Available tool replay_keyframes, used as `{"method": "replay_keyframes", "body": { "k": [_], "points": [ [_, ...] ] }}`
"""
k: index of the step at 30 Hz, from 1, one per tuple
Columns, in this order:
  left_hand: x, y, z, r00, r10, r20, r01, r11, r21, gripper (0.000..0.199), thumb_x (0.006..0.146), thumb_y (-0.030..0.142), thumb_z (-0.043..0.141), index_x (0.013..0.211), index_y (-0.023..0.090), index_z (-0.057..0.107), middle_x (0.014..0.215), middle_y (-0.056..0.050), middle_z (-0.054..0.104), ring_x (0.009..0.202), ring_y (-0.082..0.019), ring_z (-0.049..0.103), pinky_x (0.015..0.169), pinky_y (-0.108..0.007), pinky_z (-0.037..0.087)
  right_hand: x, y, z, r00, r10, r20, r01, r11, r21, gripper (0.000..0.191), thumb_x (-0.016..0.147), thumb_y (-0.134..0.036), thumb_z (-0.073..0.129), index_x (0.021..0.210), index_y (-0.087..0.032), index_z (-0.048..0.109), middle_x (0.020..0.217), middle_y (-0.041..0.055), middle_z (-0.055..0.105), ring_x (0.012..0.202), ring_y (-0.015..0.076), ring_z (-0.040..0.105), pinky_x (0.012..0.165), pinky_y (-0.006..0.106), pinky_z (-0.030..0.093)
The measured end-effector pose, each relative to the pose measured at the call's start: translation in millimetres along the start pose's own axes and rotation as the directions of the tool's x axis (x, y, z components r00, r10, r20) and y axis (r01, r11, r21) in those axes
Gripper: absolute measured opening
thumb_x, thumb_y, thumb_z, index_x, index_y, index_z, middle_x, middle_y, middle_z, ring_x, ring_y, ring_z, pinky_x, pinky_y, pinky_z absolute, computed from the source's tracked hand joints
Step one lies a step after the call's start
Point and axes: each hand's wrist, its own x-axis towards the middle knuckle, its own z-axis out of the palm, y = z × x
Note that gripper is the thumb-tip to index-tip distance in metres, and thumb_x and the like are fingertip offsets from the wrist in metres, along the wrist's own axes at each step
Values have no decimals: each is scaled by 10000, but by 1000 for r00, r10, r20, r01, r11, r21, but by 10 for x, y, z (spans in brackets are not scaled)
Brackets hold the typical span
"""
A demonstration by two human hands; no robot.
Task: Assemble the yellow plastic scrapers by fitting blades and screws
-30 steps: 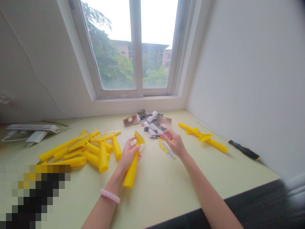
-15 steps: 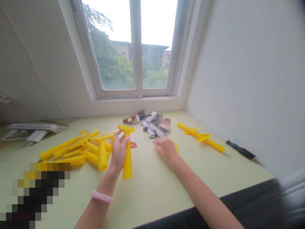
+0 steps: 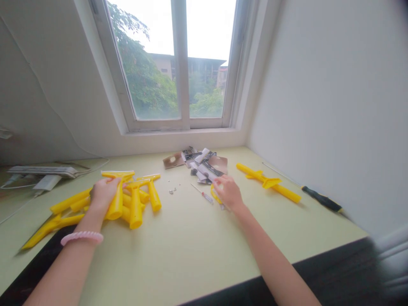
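My left hand [image 3: 104, 196] is over the pile on the left. Its fingers are closed round the head of a yellow scraper [image 3: 116, 206], whose handle points toward me. Several more yellow scrapers [image 3: 136, 210] lie under and beside it. My right hand [image 3: 228, 192] has its fingers pinched together by the edge of the grey and black card pieces [image 3: 205, 163]; what they hold is hidden. A small yellow object [image 3: 216, 194] shows partly beneath this hand. Just left of it lies a small screwdriver [image 3: 207, 197] with a clear handle. Several tiny screws [image 3: 171, 192] are scattered farther left.
A long yellow tool [image 3: 270, 182] lies on the right, with a long black-handled screwdriver [image 3: 321, 199] along the wall. At the back left sits a white power strip [image 3: 44, 171] with plugs and cables. The pale table [image 3: 191, 250] meets a window wall behind.
My left hand has carried the yellow scraper leftward to the pile. My right hand has shifted slightly right and away from me, leaving the small screwdriver in view on the table.
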Motion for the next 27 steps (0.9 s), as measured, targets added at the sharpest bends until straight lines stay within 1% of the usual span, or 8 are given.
{"method": "replay_keyframes", "body": {
  "k": [4, 6, 8, 11, 14, 17, 22, 27],
  "points": [
    [-73, -9, 96, 1000, 19, -3, -18, 973, 231, 389, 700, 383, 503, 967, 114, 589, 882, -120, 646, 860, -321, 580, 678, -387, 443, 123, 410, -159, 962, 158, -221, -176, 982, -65, 296, 788, -249, 411, 947, -151, 641, 939, 92, 620, 941, 215, 495, 851, 328, 366],
    [-95, 8, 141, 998, 58, 5, -57, 956, 287, 406, 714, 379, 482, 1006, 110, 565, 944, -135, 637, 912, -334, 563, 702, -397, 436, 140, 672, -212, 904, 263, -338, -328, 932, -152, 341, 763, -221, 423, 1040, -146, 607, 1087, 123, 568, 1056, 260, 438, 893, 415, 324],
    [-87, 13, 171, 996, 85, 18, -86, 938, 335, 380, 726, 385, 460, 969, 115, 571, 939, -147, 635, 914, -341, 562, 709, -408, 433, 126, 930, -231, 830, 363, -423, -480, 851, -214, 413, 742, -215, 443, 1135, -139, 544, 1265, 153, 433, 1205, 301, 293, 938, 508, 237],
    [-40, -4, 190, 993, 112, 24, -113, 914, 389, 356, 725, 405, 454, 912, 126, 573, 884, -167, 637, 883, -346, 571, 705, -417, 433, 85, 1215, -215, 766, 529, -366, -625, 746, -228, 488, 734, -232, 442, 1213, -139, 468, 1303, 179, 387, 1268, 333, 172, 927, 618, 130],
    [-6, -17, 187, 991, 135, 14, -128, 895, 427, 395, 720, 413, 464, 956, 108, 546, 909, -191, 628, 894, -345, 568, 720, -406, 431, 64, 1307, -200, 765, 569, -301, -636, 740, -219, 454, 734, -164, 396, 1176, -152, 501, 1239, 157, 463, 1262, 292, 216, 955, 603, 81],
    [-15, -13, 180, 991, 133, 32, -132, 863, 488, 420, 732, 409, 456, 965, 69, 535, 949, -224, 612, 923, -342, 558, 745, -393, 429, 67, 1264, -225, 761, 562, -325, -637, 742, -210, 420, 736, -107, 351, 1096, -155, 561, 1175, 133, 515, 1211, 248, 317, 980, 568, 81],
    [-67, -46, 175, 987, 153, 48, -152, 796, 586, 393, 742, 345, 435, 947, 27, 543, 952, -240, 600, 938, -336, 550, 769, -392, 425, 75, 1200, -297, 729, 586, -354, -661, 737, -143, 345, 758, -148, 355, 949, -195, 638, 978, 92, 607, 919, 215, 537, 952, 545, 194],
    [-91, -128, 143, 976, 202, 79, -208, 769, 605, 414, 757, 384, 380, 918, 45, 557, 900, -228, 608, 911, -333, 561, 783, -388, 421, 79, 1199, -280, 786, 555, -271, -604, 783, -149, 330, 743, -227, 398, 954, -162, 644, 1001, 123, 600, 992, 251, 507, 951, 554, 197]
  ]
}}
